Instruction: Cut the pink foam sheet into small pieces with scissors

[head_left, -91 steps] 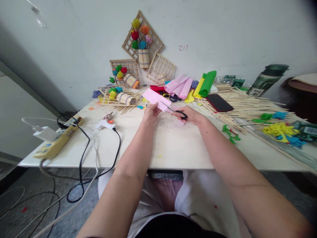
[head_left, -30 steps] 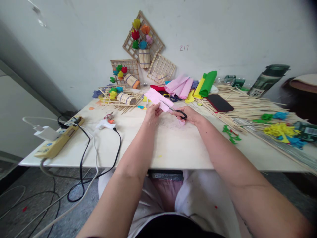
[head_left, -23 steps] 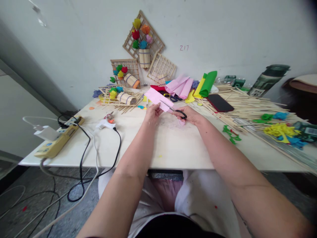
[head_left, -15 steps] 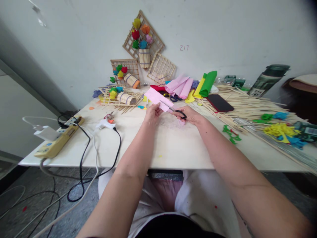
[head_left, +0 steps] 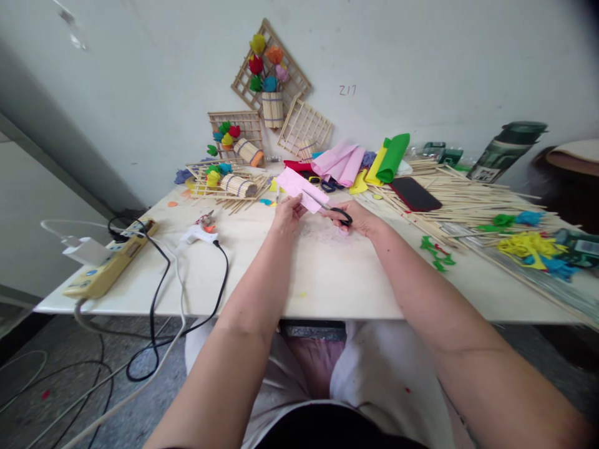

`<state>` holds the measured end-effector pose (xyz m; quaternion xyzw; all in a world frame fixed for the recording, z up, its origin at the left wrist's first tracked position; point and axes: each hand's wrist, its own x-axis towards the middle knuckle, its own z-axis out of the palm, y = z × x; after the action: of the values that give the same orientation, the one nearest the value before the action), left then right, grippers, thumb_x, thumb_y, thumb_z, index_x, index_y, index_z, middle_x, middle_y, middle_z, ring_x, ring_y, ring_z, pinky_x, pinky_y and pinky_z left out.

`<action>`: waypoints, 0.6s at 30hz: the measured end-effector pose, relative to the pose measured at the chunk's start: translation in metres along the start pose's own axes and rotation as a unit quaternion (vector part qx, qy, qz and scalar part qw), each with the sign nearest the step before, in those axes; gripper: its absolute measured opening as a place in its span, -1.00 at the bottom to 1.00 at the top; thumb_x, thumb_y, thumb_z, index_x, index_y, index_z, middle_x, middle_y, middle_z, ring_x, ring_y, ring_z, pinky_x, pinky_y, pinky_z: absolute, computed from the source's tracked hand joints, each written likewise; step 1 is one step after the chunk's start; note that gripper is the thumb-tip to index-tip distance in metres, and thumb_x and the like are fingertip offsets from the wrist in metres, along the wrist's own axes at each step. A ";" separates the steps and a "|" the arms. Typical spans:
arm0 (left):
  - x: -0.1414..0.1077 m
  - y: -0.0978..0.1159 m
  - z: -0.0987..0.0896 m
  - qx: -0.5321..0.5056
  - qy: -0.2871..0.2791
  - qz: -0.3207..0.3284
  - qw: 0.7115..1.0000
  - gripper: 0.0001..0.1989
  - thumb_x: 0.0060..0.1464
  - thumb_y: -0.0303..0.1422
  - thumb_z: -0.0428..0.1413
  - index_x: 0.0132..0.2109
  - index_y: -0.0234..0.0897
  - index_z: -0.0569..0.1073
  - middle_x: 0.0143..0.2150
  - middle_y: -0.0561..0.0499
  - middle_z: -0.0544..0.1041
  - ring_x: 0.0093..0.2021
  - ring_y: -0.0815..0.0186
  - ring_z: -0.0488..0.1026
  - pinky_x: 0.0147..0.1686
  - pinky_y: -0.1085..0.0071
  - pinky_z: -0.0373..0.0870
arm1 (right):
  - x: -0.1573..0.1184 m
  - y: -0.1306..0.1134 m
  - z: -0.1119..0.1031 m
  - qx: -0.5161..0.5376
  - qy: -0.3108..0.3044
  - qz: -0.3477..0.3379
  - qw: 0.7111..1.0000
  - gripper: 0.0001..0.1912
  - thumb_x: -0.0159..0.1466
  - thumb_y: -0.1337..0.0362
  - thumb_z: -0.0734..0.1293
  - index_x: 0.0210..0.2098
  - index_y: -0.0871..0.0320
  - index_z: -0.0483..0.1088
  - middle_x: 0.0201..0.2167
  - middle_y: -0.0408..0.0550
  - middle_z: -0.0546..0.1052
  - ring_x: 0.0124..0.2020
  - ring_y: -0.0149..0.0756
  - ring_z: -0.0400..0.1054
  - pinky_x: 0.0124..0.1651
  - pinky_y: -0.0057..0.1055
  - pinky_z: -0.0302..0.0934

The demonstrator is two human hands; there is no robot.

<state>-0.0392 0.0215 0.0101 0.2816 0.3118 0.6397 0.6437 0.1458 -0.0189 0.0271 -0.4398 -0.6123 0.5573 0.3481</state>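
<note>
A flat piece of pink paper [head_left: 294, 182] is held up by my left hand [head_left: 291, 211], whose fingers pinch its lower edge. My right hand [head_left: 352, 217] grips black-handled scissors [head_left: 345, 217], with the blades lying against the pink paper and pointing up and left. Under my hands, a small pink scrap rests on the white table [head_left: 346, 280]. Rolls of pink paper [head_left: 344, 162] lie behind my right hand, beside a green roll [head_left: 394, 159].
A glue gun [head_left: 200, 234] and a yellow power strip [head_left: 112, 262] with cables are at the left. Stick lattices with paper flowers [head_left: 271, 68] stand at the back. A phone [head_left: 415, 194], thin wooden sticks [head_left: 482, 199] and a bottle [head_left: 508, 151] are at the right.
The pink paper has shifted slightly to the right at its upper left end. My hands and the scissors have hardly moved.
</note>
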 end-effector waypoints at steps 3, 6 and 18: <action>0.000 -0.001 0.000 0.004 -0.009 0.000 1.000 -0.89 -0.01 -0.55 0.16 -0.29 -0.31 0.43 -0.41 0.03 0.57 -0.28 0.34 0.56 -0.01 0.31 0.43 | -0.001 0.000 0.000 0.010 0.004 0.008 1.000 -0.78 0.16 0.20 0.39 -0.39 0.26 0.41 -0.72 -0.25 0.28 -0.81 -0.58 0.04 -0.77 -0.57 -0.08; -0.001 -0.002 0.000 0.009 -0.023 -0.003 1.000 -0.91 -0.01 -0.55 0.16 -0.32 -0.33 0.43 -0.41 0.03 0.57 -0.33 0.36 0.55 -0.02 0.32 0.44 | 0.000 0.001 0.000 0.012 0.006 0.011 1.000 -0.77 0.15 0.19 0.40 -0.38 0.26 0.41 -0.70 -0.24 0.31 -0.81 -0.58 0.06 -0.78 -0.56 -0.08; -0.007 -0.003 0.005 0.025 -0.025 -0.006 0.999 -0.92 -0.01 -0.55 0.15 -0.32 -0.33 0.46 -0.40 0.00 0.58 -0.25 0.31 0.56 0.01 0.28 0.42 | 0.003 0.004 -0.002 0.022 0.008 0.001 1.000 -0.77 0.11 0.19 0.43 -0.43 0.24 0.38 -0.71 -0.23 0.29 -0.81 -0.58 0.04 -0.78 -0.55 -0.10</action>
<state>-0.0336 0.0142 0.0114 0.3117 0.3132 0.6208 0.6475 0.1469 -0.0155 0.0229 -0.4369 -0.5969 0.5670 0.3622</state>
